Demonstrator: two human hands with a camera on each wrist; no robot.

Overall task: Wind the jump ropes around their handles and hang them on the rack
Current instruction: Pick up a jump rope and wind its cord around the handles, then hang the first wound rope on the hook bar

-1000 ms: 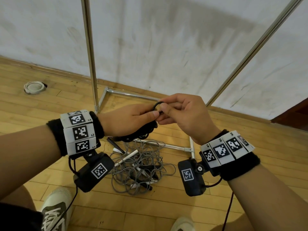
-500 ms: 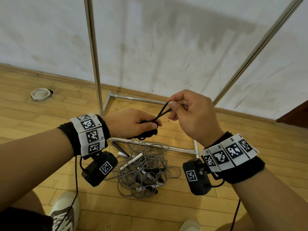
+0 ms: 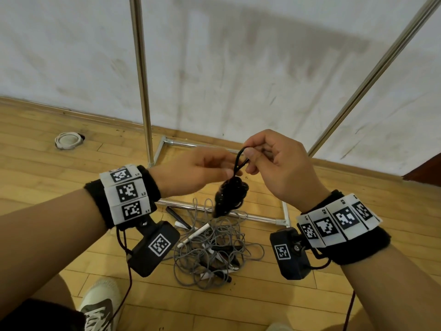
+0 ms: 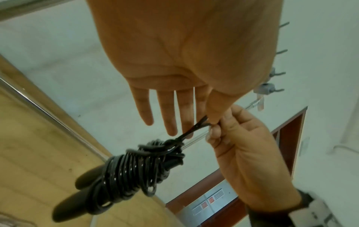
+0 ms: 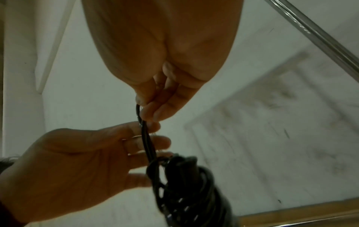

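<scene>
Left hand (image 3: pixel 195 173): fingers now straightened, thumb and forefinger lightly pinching the loop; it has let go of the bundle it cupped a second ago.

Black jump rope (image 3: pixel 230 195): wound on its handles, now dangling free at 6 o'clock below the loop (image 3: pixel 239 158), between both hands. Winding judged done; hanging comes next.

Right hand (image 3: pixel 276 163): fingers curled, pinching the loop top.

Grey rope tangle (image 3: pixel 214 244): on floor at 6 o'clock, unwound.

Rack (image 3: pixel 140 80): uprights at 12 o'clock; top bar cut off. Hooks (image 4: pixel 272 73) are blurred in the left wrist view.
</scene>
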